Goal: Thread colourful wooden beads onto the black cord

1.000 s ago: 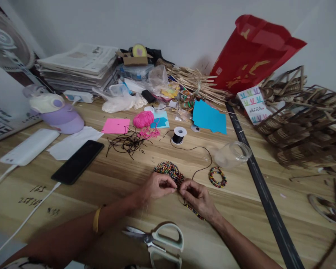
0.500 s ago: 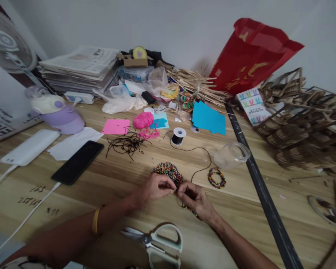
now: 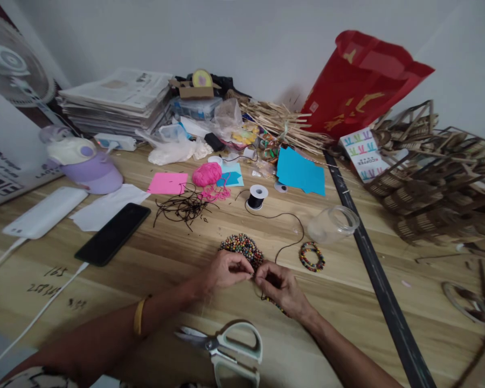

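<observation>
My left hand (image 3: 225, 269) and my right hand (image 3: 282, 288) meet fingertip to fingertip near the table's middle, each in a pinch. What the left pinch holds is too small to make out. From under my right hand runs a short beaded strand (image 3: 275, 305) with dark cord, and that hand's fingers are closed on its cord end. Just behind my hands lies a pile of multicoloured beads (image 3: 242, 245). A coiled bead bracelet (image 3: 312, 256) rests to the right. Black cord leads from a spool (image 3: 257, 197) toward my right hand. Scissors (image 3: 226, 345) lie in front, blades pointing left.
A clear jar (image 3: 333, 223) lies on the right by a black strip (image 3: 382, 291). Cut black cords (image 3: 184, 206), pink yarn (image 3: 207, 174) and blue paper (image 3: 301, 171) are farther back. A phone (image 3: 113, 234) sits at left, woven baskets (image 3: 436, 188) at right.
The camera view has shifted very slightly. My hands keep the same pinched pose, and nothing on the table has visibly moved.
</observation>
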The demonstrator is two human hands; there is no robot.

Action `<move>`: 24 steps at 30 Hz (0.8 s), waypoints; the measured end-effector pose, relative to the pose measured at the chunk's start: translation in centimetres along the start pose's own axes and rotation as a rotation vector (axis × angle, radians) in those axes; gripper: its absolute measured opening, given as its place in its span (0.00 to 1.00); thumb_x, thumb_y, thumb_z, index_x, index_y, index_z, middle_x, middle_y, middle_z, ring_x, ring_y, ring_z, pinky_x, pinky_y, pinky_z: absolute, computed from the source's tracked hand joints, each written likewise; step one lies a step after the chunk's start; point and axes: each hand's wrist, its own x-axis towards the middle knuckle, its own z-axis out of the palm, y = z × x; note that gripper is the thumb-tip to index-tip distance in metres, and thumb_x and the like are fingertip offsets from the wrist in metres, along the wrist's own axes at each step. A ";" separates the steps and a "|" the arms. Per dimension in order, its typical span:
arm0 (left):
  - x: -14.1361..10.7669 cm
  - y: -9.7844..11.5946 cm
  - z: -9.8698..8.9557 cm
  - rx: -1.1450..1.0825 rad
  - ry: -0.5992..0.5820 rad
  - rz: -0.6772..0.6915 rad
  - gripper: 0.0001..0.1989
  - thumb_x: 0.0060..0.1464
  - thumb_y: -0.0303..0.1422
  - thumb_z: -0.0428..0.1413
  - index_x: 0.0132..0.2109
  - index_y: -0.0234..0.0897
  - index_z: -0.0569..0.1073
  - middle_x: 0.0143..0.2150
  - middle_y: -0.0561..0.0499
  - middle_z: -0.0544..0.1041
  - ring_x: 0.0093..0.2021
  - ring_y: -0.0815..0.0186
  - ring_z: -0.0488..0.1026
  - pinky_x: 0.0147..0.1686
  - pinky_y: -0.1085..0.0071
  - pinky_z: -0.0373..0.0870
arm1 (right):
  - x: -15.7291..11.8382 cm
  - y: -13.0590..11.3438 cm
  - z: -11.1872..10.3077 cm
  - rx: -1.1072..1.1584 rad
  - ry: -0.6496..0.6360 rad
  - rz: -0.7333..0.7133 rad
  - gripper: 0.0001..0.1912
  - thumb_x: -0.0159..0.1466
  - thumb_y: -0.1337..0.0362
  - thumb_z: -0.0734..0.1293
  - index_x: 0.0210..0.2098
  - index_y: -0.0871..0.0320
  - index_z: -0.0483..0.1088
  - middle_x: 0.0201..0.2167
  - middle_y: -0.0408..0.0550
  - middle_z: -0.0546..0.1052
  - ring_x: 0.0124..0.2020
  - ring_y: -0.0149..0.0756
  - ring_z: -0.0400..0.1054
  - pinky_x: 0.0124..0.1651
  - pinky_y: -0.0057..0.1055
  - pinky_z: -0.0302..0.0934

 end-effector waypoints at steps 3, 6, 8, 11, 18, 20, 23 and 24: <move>0.0 0.0 0.0 0.005 -0.008 0.002 0.05 0.44 0.26 0.59 0.31 0.28 0.77 0.29 0.46 0.79 0.29 0.68 0.74 0.33 0.76 0.70 | 0.0 0.0 0.0 -0.005 -0.009 0.001 0.14 0.61 0.55 0.65 0.27 0.59 0.66 0.22 0.41 0.65 0.22 0.27 0.56 0.25 0.23 0.53; -0.1 0.1 0.0 0.002 -0.020 -0.001 0.05 0.44 0.26 0.59 0.31 0.28 0.77 0.29 0.46 0.79 0.29 0.69 0.74 0.32 0.76 0.69 | 0.0 -0.1 0.0 -0.012 -0.007 0.006 0.14 0.61 0.55 0.66 0.27 0.59 0.66 0.21 0.40 0.64 0.22 0.27 0.56 0.24 0.23 0.52; -0.1 0.1 0.0 0.002 -0.016 0.005 0.05 0.44 0.26 0.59 0.31 0.28 0.77 0.29 0.47 0.79 0.29 0.69 0.74 0.32 0.76 0.69 | 0.0 0.0 0.0 -0.016 -0.002 0.006 0.14 0.61 0.55 0.66 0.27 0.59 0.66 0.21 0.41 0.64 0.22 0.27 0.56 0.24 0.23 0.52; -0.1 0.0 0.1 0.013 -0.009 0.022 0.05 0.44 0.26 0.59 0.31 0.28 0.78 0.28 0.47 0.79 0.28 0.69 0.73 0.31 0.77 0.69 | 0.0 0.0 0.0 -0.024 -0.008 -0.002 0.14 0.61 0.55 0.66 0.27 0.59 0.66 0.22 0.41 0.65 0.23 0.27 0.57 0.24 0.23 0.52; -0.2 0.1 0.0 0.034 -0.025 0.020 0.06 0.45 0.27 0.59 0.32 0.28 0.78 0.28 0.47 0.79 0.28 0.69 0.73 0.31 0.77 0.69 | 0.0 0.3 -0.1 -0.010 -0.008 -0.008 0.14 0.62 0.55 0.66 0.27 0.59 0.67 0.22 0.41 0.65 0.23 0.27 0.57 0.25 0.24 0.53; -0.2 0.1 0.1 0.033 -0.027 0.023 0.06 0.45 0.27 0.59 0.32 0.28 0.78 0.28 0.47 0.79 0.28 0.69 0.73 0.30 0.77 0.69 | -0.1 0.2 -0.1 0.001 -0.005 0.000 0.14 0.61 0.54 0.66 0.27 0.59 0.67 0.22 0.41 0.65 0.23 0.27 0.57 0.25 0.24 0.53; -0.1 0.0 0.1 0.036 -0.025 0.024 0.05 0.45 0.26 0.59 0.32 0.29 0.78 0.28 0.48 0.79 0.28 0.70 0.73 0.30 0.78 0.68 | -0.1 0.1 -0.1 0.019 -0.004 0.003 0.15 0.61 0.54 0.66 0.27 0.59 0.67 0.22 0.41 0.65 0.22 0.27 0.57 0.25 0.24 0.54; -0.1 0.0 0.1 0.036 -0.027 0.021 0.05 0.45 0.26 0.59 0.32 0.29 0.78 0.28 0.48 0.79 0.28 0.70 0.72 0.30 0.78 0.68 | -0.1 0.1 -0.1 0.022 -0.004 0.002 0.15 0.61 0.54 0.66 0.27 0.59 0.66 0.22 0.41 0.65 0.22 0.27 0.57 0.25 0.24 0.54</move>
